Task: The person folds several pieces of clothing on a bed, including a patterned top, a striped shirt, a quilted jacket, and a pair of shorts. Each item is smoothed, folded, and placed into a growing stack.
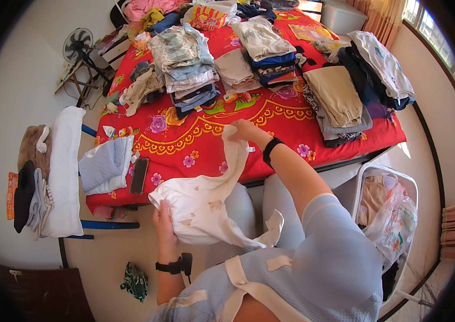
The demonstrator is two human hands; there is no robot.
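Note:
A small white long-sleeved garment with brown bear prints is stretched between my hands above my lap. My left hand grips its body near the hem edge, thumb on top. The end of one raised sleeve is pinched in my right hand, over the near part of the red floral bedspread. The other sleeve hangs towards my lap. Just left of the garment a dark phone lies at the bed's edge, beside folded light-blue quilted clothing.
Folded stacks and beige trousers on another stack stand across the bed. A white basket with clothes and a plastic bag is at right. A chair bears a white cushion. A green patterned bundle lies on the floor.

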